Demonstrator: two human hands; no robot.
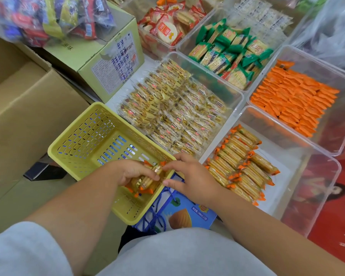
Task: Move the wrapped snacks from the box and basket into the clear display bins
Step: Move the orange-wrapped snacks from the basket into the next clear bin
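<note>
While the basket [78,140] holds crackers [145,184], bins [241,96] hold snacks [173,112].

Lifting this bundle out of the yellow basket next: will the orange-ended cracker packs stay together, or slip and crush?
Likely slippery: the cracker packs have glossy film, and several loose ones sit in the left hand, so they may slide apart. Probably light but breakable; stacked crackers show through the wrap, so grip gently.

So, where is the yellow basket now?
In the head view the yellow basket sits left of centre, between the brown cardboard box and the clear bin of yellow-wrapped snacks.
</note>
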